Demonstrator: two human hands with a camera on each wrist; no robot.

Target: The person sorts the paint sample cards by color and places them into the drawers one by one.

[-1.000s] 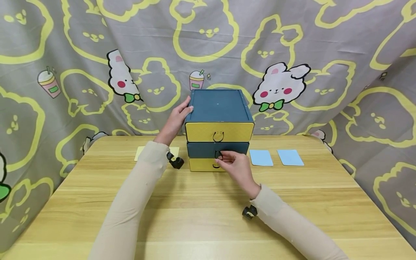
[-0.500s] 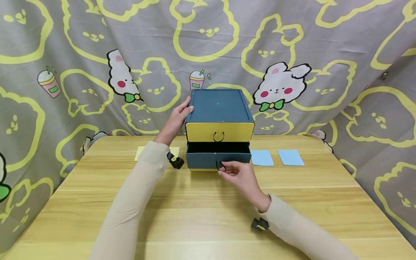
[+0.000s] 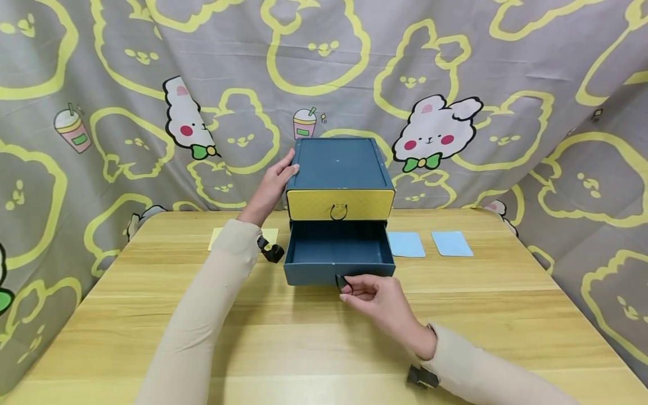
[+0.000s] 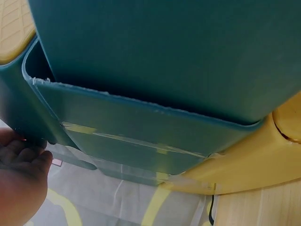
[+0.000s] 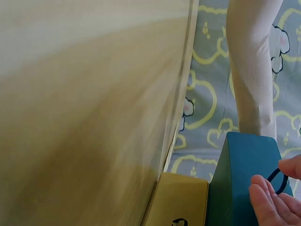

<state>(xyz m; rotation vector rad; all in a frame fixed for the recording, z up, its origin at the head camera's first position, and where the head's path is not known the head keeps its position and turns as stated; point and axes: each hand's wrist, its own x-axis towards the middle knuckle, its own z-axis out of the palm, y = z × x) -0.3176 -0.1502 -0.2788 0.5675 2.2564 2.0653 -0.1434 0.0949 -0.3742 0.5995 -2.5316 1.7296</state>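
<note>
A small drawer cabinet [image 3: 338, 163] with a dark blue top stands at the back of the wooden table. Its middle blue drawer [image 3: 309, 274] is pulled well out and its visible inside holds nothing. My right hand [image 3: 385, 306] pinches the black loop handle [image 5: 285, 182] on that drawer's front. My left hand [image 3: 269, 188] rests against the cabinet's upper left side, thumb at the top edge; in the left wrist view its fingers [image 4: 28, 155] touch the blue side wall. Above, the yellow top drawer [image 3: 314, 205] is closed. The yellow bottom drawer [image 5: 181, 197] is hidden from the head view.
Two light blue cards [image 3: 406, 244] [image 3: 452, 243] lie on the table [image 3: 304, 343] right of the cabinet. To the left, yellow paper [image 3: 270, 234] is partly covered by my left wrist. A patterned grey curtain [image 3: 228, 50] hangs behind the table.
The middle drawer has slid out from closed toward me, my right hand moving back with its handle. My left hand has stayed on the cabinet's side.
</note>
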